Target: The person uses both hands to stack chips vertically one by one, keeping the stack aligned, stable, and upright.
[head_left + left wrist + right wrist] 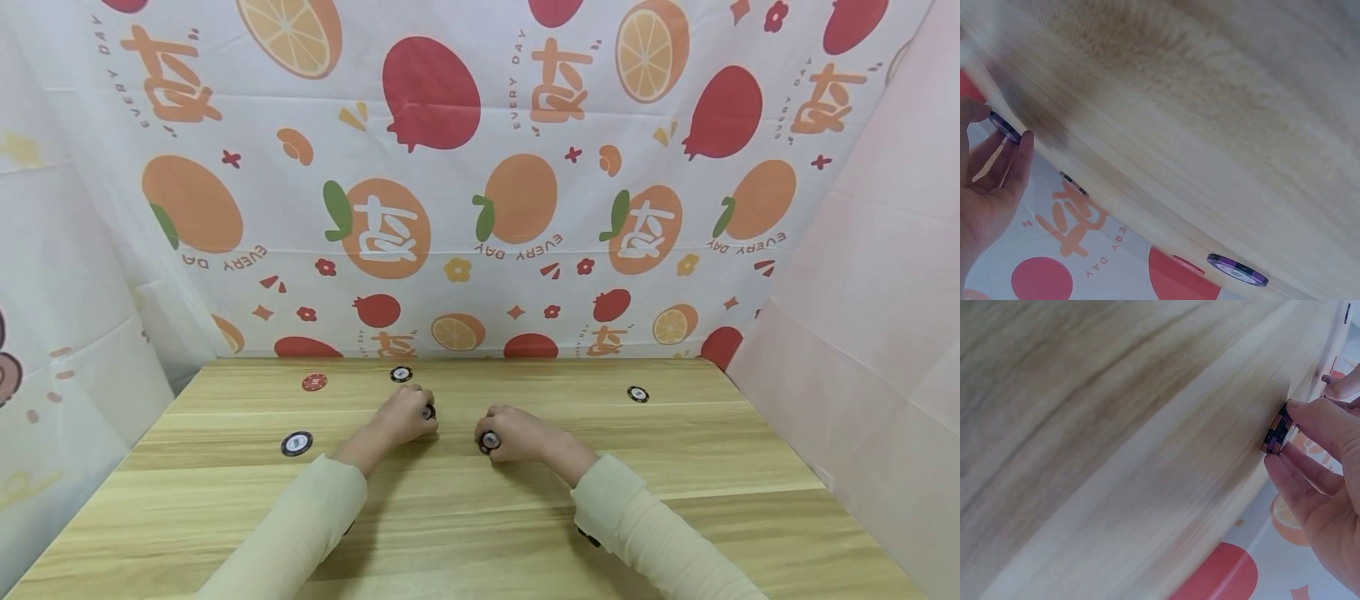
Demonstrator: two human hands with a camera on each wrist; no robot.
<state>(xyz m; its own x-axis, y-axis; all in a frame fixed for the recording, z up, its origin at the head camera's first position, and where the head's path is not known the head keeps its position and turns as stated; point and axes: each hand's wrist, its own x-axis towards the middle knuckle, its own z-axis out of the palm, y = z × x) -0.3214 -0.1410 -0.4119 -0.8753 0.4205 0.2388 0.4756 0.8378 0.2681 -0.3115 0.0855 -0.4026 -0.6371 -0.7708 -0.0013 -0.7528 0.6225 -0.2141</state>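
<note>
My left hand [405, 415] pinches a dark poker chip [1005, 127] between thumb and fingertips, its edge tilted, near the middle of the table. To its right, my right hand [519, 435] grips a small stack of poker chips [1279, 430] by the rim. Black, orange and purple show on the stack's edges; the exact number of chips is unclear. The two hands are a short gap apart. Just beyond the left hand lies a black chip [401, 374]. A purple-and-black chip [297, 443] and a red chip [315, 382] lie flat to its left.
Another black chip [638, 394] lies at the right back of the wooden table [465, 533]. A white curtain [465, 200] printed with fruit hangs along the far edge, and pale curtains [862, 292] hang at both sides.
</note>
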